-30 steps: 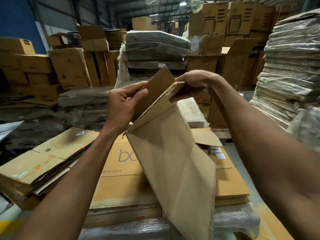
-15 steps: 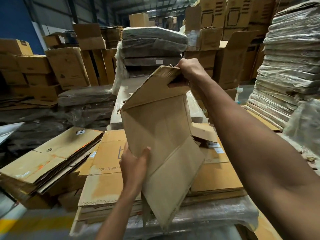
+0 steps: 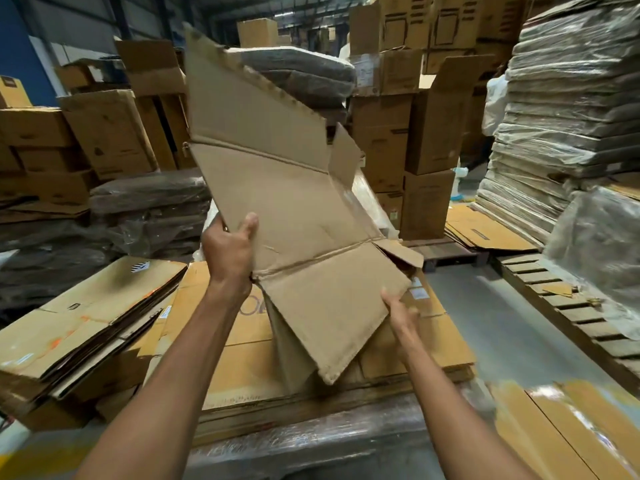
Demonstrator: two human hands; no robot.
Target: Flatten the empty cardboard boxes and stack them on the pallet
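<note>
A: Well, biggest first, at 3 o'clock?
B: Film-wrapped stacks, piled high up the right edge.
A: And from 12 to 1 o'clock?
B: Brown cartons, stacked several high, well behind everything else. More of the same at 9 o'clock.
A: Down at 6?
B: Pile of flattened boxes, lying flat. Second flat pile just beside it at 8 o'clock, edges fanned out. Slatted wooden pallet at 4 o'clock, apart across a strip of grey floor.
A: Then the task's thing?
B: Cardboard box, dead centre, held up above the 6 o'clock pile, pressed nearly flat, tilted with the torn top flap toward 11 o'clock and the lowest corner down close to that pile; touching or not, cannot tell. Small side flap sticking out at its 3 o'clock side.
A: Hands?
B: Left hand at the box's 8 o'clock edge: thumb across the front face, fingers wrapped behind, clamped on the cardboard. Right hand at the bottom flap's 4 o'clock edge, touching it, blurred; fingers clamped or apart, cannot tell.
</note>
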